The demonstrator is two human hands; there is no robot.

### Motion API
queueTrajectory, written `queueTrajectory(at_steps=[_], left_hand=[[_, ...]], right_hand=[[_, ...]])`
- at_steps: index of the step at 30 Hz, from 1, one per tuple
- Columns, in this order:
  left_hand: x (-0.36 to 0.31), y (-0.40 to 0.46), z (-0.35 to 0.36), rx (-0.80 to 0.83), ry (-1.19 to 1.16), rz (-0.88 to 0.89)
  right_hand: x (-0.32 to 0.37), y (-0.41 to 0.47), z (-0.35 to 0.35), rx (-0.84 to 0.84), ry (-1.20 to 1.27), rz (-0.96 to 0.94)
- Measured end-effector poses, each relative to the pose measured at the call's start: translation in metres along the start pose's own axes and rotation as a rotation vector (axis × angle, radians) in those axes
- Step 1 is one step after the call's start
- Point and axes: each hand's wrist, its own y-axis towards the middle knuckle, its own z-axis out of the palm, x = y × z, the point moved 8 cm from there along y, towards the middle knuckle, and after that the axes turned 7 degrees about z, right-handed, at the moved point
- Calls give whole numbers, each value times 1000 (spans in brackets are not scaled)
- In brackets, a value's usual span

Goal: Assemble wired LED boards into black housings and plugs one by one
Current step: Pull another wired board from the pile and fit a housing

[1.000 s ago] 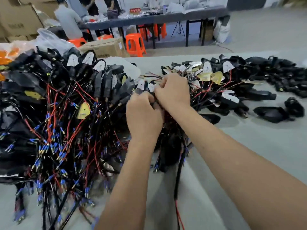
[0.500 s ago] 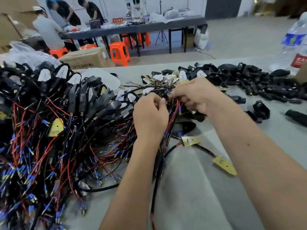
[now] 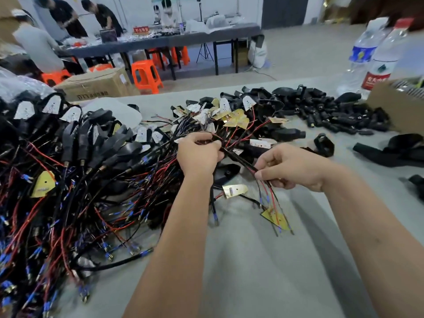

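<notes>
While the left hand (image 3: 198, 154) is curling its fingers round a bundle of red and black wires (image 3: 231, 143) at the edge of the big tangle, the right hand (image 3: 290, 167) is pinching a black sleeved cable (image 3: 241, 160) that is running between the 2 hands, its thin leads trailing below the fingers. A gold LED board (image 3: 275, 218) is lying on the grey table (image 3: 252, 271) just under the right hand, another board (image 3: 235, 190) resting between the wrists. Loose boards are piling up beyond the left hand, black housings (image 3: 321, 106) are heaping at the far right, and 2 water bottles (image 3: 376, 58) are standing behind them
</notes>
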Motion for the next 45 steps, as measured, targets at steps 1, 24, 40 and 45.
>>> queueTrajectory(at_steps=[1, 24, 40, 45], left_hand=[[-1, -1, 0, 18, 66, 37], [-6, -76, 52, 203, 1129, 527], [-16, -53, 51, 264, 1409, 460], [-55, -66, 57, 262, 835, 714]], right_hand=[[-4, 0, -2, -20, 23, 3], [-70, -31, -92, -693, 869, -143], [-14, -24, -38, -28, 1138, -360], [-5, -23, -36, -22, 1057, -459]])
